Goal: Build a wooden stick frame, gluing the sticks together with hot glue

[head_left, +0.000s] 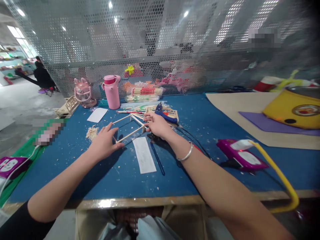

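A four-sided frame of thin wooden sticks (131, 134) is held just over the blue table. My left hand (106, 141) grips its left corner between thumb and fingers. At the opposite side, the fingers of my right hand (158, 126) close on the right end of the frame, where a short upright piece shows. Behind my right hand lies a blue glue gun (168, 116), its cord trailing to the right. Loose wooden sticks (137, 119) fan out beyond the frame. Nearer to me are a white paper strip (144, 155) and a dark blue pen (158, 159).
Wood bits (92, 132) and a white card (97, 115) lie left. A pink thermos (112, 95), clear jar (85, 95) and packed sticks (145, 93) stand along the perforated screen. Rightward are a purple power strip (242, 156) with yellow cable and a yellow pot (292, 108).
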Demonstrator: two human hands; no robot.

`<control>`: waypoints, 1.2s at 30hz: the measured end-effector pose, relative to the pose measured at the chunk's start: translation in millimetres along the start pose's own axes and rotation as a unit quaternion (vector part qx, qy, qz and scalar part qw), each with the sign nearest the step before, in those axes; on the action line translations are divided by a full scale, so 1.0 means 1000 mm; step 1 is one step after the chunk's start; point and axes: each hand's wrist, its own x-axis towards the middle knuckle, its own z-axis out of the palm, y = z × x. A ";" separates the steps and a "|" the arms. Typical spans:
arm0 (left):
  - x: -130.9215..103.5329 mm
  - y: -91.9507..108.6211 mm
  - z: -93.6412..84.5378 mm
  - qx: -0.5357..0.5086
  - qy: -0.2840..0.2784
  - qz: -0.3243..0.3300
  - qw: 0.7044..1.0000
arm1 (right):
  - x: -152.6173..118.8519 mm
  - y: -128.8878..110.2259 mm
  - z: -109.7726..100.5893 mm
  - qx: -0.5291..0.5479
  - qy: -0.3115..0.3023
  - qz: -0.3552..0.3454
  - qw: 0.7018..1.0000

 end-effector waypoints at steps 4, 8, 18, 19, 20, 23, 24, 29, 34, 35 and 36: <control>0.002 -0.016 -0.008 0.013 -0.011 -0.006 1.000 | -0.007 -0.011 -0.003 0.085 -0.027 0.072 0.993; 0.001 -0.022 -0.016 0.032 0.008 -0.024 0.999 | -0.012 -0.014 -0.003 0.123 -0.055 0.111 0.985; 0.031 0.042 0.021 0.030 0.070 0.165 0.983 | -0.012 -0.009 0.007 0.135 -0.056 0.097 0.984; 0.035 0.045 0.026 0.026 0.057 0.172 0.983 | -0.012 -0.008 0.007 0.132 -0.061 0.094 0.985; 0.038 0.045 0.030 0.020 0.049 0.173 0.983 | -0.011 -0.007 0.008 0.123 -0.063 0.089 0.986; 0.043 0.041 0.040 0.005 0.048 0.163 0.985 | -0.007 -0.001 0.005 0.050 -0.027 0.049 0.997; 0.044 0.040 0.042 -0.001 0.055 0.161 0.985 | -0.004 0.001 0.003 0.012 0.000 0.019 1.000; 0.038 0.040 0.029 -0.097 0.152 0.175 0.968 | 0.006 0.009 -0.007 -0.092 0.090 -0.164 0.978; 0.026 0.003 -0.010 -0.190 0.332 0.056 0.922 | 0.001 0.001 -0.008 -0.065 0.103 -0.219 0.968; 0.023 -0.010 -0.015 -0.209 0.354 0.012 0.911 | -0.001 -0.001 -0.008 -0.068 0.104 -0.230 0.965; 0.021 -0.023 -0.018 -0.224 0.366 -0.030 0.903 | -0.003 -0.002 -0.007 -0.079 0.104 -0.244 0.961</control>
